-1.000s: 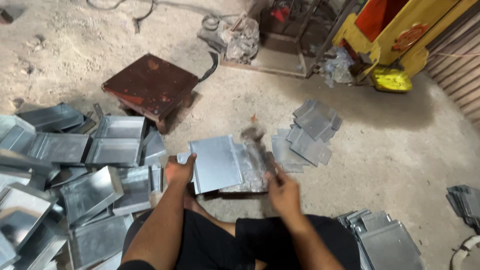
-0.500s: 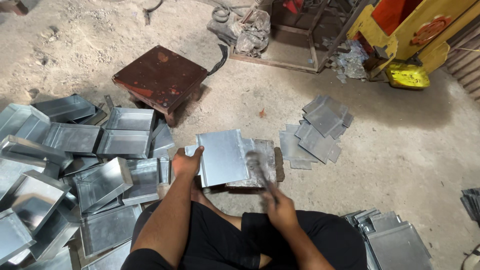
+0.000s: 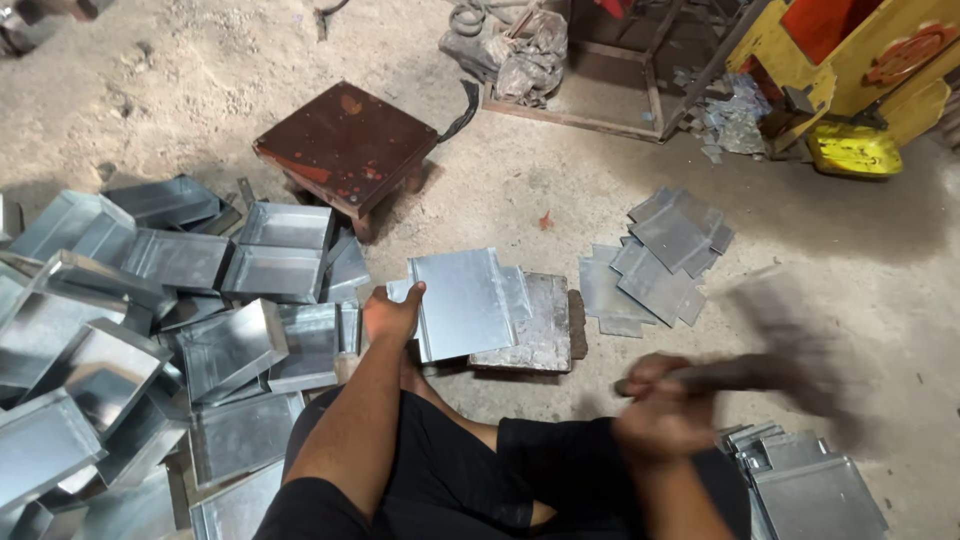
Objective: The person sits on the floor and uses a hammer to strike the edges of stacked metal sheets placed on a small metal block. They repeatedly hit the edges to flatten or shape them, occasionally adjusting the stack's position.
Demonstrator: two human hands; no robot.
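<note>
**A hammer swings near bare fingers**

The left hand (image 3: 392, 312) holds a flat sheet of shiny metal (image 3: 462, 303) by its left edge, fingers curled over the rim. The sheet sits in the middle of the frame, lying on a worn metal block (image 3: 540, 330) on the dusty floor (image 3: 180, 90). The right hand (image 3: 662, 412), lower right of the middle, is closed tight around a handle. It looks like a hammer (image 3: 760, 365), but it is too blurry to be sure.

A pile of folded metal trays (image 3: 150, 310) fills the left side. A stack of flat cut pieces (image 3: 660, 255) lies right of the block. A rusty red stool (image 3: 347, 145) stands above the trays. A yellow machine (image 3: 860, 70) is in the upper right corner.

What could go wrong? The holding fingers are close to where a blow would land, so a bad aim could hit them. The sheet edges look sharp and could cut bare skin. The sheet could also slide off the block if it is hit off-centre.
</note>
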